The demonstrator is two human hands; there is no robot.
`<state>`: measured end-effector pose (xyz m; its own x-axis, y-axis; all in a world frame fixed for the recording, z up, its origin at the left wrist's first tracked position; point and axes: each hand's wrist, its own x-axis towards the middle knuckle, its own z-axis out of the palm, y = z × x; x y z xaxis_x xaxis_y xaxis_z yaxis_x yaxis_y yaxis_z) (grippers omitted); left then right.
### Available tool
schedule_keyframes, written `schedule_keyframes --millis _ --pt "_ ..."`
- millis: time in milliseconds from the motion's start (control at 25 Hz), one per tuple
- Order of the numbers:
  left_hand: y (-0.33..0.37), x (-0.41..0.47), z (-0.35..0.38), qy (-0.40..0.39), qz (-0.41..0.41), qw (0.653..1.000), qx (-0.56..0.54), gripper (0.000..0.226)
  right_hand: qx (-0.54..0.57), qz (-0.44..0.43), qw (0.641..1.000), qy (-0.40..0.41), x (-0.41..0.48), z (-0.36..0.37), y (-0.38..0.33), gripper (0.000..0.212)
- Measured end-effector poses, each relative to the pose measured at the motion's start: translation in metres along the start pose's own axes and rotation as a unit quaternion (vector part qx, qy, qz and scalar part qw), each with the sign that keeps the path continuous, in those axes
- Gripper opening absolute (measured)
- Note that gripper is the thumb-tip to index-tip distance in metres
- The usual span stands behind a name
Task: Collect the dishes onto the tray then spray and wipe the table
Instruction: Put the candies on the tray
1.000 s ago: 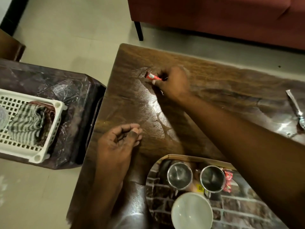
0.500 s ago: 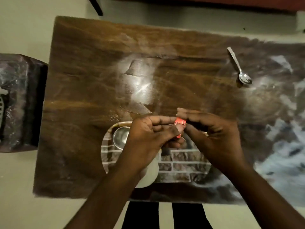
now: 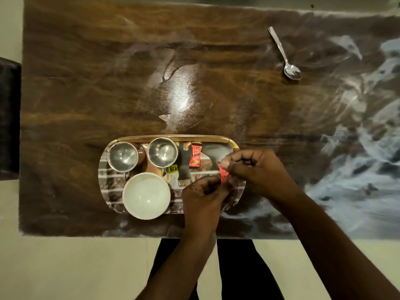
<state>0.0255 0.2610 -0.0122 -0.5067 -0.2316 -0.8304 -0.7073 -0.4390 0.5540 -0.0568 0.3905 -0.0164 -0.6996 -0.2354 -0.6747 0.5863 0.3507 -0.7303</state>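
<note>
An oval tray [image 3: 173, 138] with a brick pattern lies near the table's front edge. On it stand two steel cups [image 3: 123, 156] [image 3: 162, 151], a white bowl [image 3: 146, 195] and a red sachet [image 3: 195, 155]. Over the tray's right end, my left hand [image 3: 202, 198] and my right hand [image 3: 257, 169] both pinch a second red sachet [image 3: 224, 175] between them. A steel spoon [image 3: 284, 56] lies alone on the wooden table [image 3: 86, 83], far right of centre.
A dark side table [image 3: 8, 118] edges the left of the frame. Pale floor shows below the table's front edge, and my dark trouser legs [image 3: 233, 267] stand there. The table's right part has a grey-white marbled finish.
My right hand carried the red sachet from the far table back to the tray, and my left hand joined it. Both hands have since moved right, uncovering the cups and bowl.
</note>
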Motion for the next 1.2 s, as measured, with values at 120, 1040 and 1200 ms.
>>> schedule_keyframes --millis 120,1040,1200 --pt "-0.011 0.012 0.004 0.046 -0.021 0.996 -0.072 0.014 -0.092 -0.045 0.993 0.052 0.023 0.008 0.005 0.007" --pt "-0.014 0.037 0.025 0.154 -0.093 0.971 -0.159 0.021 -0.282 -0.184 0.930 0.147 0.035 0.012 0.010 0.008" --pt "-0.015 0.025 0.018 0.150 -0.097 0.973 -0.147 0.019 -0.034 -0.082 0.961 0.262 0.042 -0.030 -0.002 0.012"
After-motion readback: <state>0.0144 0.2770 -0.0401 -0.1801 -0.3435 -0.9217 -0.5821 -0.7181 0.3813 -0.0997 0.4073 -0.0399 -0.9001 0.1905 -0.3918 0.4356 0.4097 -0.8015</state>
